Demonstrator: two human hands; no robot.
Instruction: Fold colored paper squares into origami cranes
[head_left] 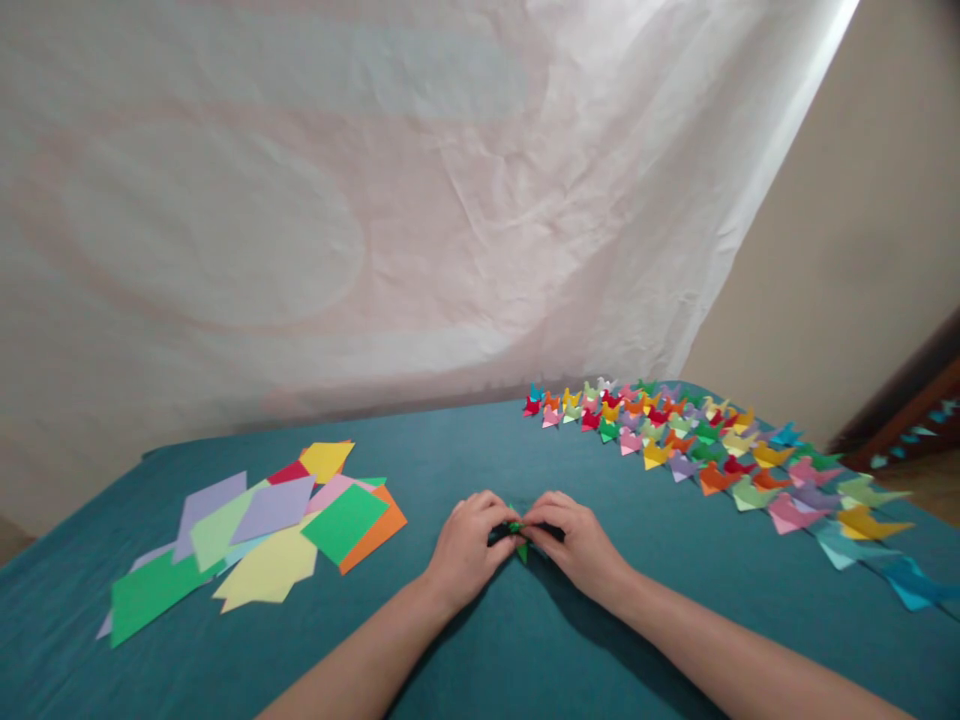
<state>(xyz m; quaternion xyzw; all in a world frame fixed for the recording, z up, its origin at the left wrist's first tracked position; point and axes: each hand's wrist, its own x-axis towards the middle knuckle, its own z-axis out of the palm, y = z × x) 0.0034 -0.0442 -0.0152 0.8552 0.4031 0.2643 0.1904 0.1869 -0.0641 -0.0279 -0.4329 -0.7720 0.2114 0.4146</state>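
Note:
My left hand [471, 545] and my right hand [574, 545] meet at the middle of the teal cloth-covered table [480, 650]. Both pinch a small folded piece of green paper [519, 538] between their fingertips, just above the cloth. Most of that paper is hidden by my fingers; only a green tip shows below them. Both hands have curled, closed fingers.
Loose coloured paper squares [262, 530] lie spread to the left of my hands. Several rows of small folded paper figures [712, 450] in many colours run along the right side toward the far corner. A wrinkled white sheet [375, 200] hangs behind the table.

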